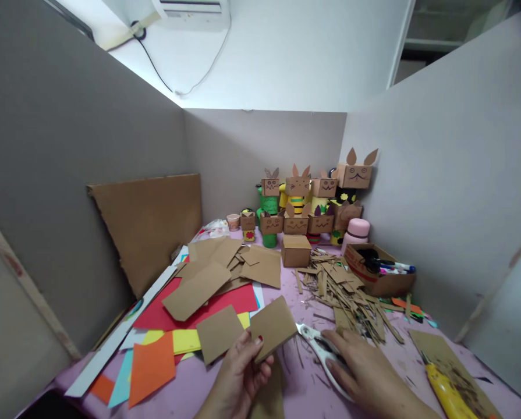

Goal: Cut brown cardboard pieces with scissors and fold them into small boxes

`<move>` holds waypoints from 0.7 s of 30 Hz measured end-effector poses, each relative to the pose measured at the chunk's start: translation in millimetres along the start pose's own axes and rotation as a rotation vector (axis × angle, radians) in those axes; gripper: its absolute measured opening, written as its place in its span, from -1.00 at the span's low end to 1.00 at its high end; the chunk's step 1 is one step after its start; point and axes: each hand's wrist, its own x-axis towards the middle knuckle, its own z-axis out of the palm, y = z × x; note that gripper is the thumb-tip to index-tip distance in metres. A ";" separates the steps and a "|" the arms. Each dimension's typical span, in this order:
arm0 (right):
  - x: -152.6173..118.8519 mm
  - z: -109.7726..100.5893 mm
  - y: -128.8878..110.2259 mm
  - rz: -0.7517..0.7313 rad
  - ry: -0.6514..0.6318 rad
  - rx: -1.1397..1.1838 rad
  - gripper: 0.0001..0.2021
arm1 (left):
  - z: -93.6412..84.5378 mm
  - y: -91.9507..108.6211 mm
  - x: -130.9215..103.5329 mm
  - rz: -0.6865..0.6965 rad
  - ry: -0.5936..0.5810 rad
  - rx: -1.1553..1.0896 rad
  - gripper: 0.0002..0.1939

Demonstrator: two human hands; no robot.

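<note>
Pinched in my left hand [245, 372] is a small rectangular cardboard piece [274, 327], tilted up over the table. My right hand [356, 364] grips a pair of white-and-grey scissors [319, 347]; their tip meets the right edge of that piece, and the blades are mostly hidden behind it. Another cardboard square [220, 333] lies just left of my left hand. Below the held piece a cardboard strip [269, 390] rests on the purple tabletop [301, 396], partly covered by my left hand.
Cardboard sheets [199, 288] and coloured paper [153, 366] spread leftward. Cardboard scraps [345, 291] pile at right, beside a box of pens [382, 282]. A yellow glue gun [447, 393] lies front right. Cardboard animal figures [297, 218] and a small box [296, 251] stand behind.
</note>
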 end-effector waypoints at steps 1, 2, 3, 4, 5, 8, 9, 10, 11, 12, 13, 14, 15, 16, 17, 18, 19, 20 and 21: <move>-0.4 0.7 1.7 -0.014 -0.018 -0.002 -0.56 | -0.9 -0.7 1.3 0.011 -0.011 0.007 -0.64; -0.4 1.7 4.1 -0.020 -0.025 0.000 -0.53 | -1.9 -1.4 2.6 0.031 -0.026 0.020 -0.63; 0.1 2.8 6.9 -0.017 -0.021 0.014 -0.50 | -3.0 -1.7 3.9 0.060 -0.045 0.036 -0.63; 1.1 3.9 10.0 -0.008 -0.007 0.046 -0.50 | -4.2 -1.9 5.2 0.091 -0.066 0.052 -0.62; 2.4 4.8 12.8 0.002 0.018 0.101 -0.52 | -5.4 -1.7 6.4 0.120 -0.084 0.065 -0.62; 7.1 5.5 16.5 0.044 0.166 0.408 -0.60 | -9.1 -0.2 9.8 0.187 -0.115 0.099 -0.62; 8.5 5.6 15.6 0.071 0.255 0.550 -0.60 | -10.1 0.3 10.9 0.209 -0.119 0.108 -0.64; 9.6 6.1 13.4 0.107 0.357 0.705 -0.58 | -11.0 0.6 11.9 0.230 -0.125 0.116 -0.64; 10.4 7.4 10.1 0.148 0.440 0.866 -0.55 | -11.7 0.6 12.6 0.251 -0.135 0.125 -0.64; 11.0 9.8 6.1 0.187 0.488 1.029 -0.51 | -12.2 0.3 13.2 0.268 -0.145 0.133 -0.63; 11.4 13.3 1.4 0.219 0.490 1.177 -0.47 | -12.5 -0.4 13.4 0.284 -0.156 0.143 -0.61; 11.6 17.7 -3.4 0.243 0.409 1.300 -0.46 | -12.6 -1.3 13.2 0.298 -0.167 0.157 -0.59; 11.8 22.9 -8.2 0.246 0.311 1.398 -0.49 | -12.6 -2.4 12.8 0.311 -0.178 0.178 -0.58; 12.0 28.4 -12.8 0.241 0.232 1.478 -0.50 | -12.5 -3.6 12.1 0.322 -0.190 0.203 -0.57; 12.3 33.7 -16.8 0.238 0.202 1.553 -0.46 | -12.3 -4.8 11.2 0.335 -0.204 0.232 -0.57; 12.5 38.5 -20.2 0.229 0.206 1.591 -0.41 | -12.0 -6.0 10.2 0.342 -0.225 0.264 -0.56; 12.7 42.5 -23.0 0.215 0.221 1.614 -0.39 | -11.8 -7.2 9.2 0.348 -0.248 0.294 -0.55; 12.8 45.4 -25.2 0.196 0.250 1.631 -0.38 | -11.4 -8.5 8.3 0.353 -0.267 0.317 -0.54; 12.7 47.3 -27.0 0.168 0.272 1.645 -0.39 | -11.0 -9.8 7.4 0.361 -0.283 0.336 -0.54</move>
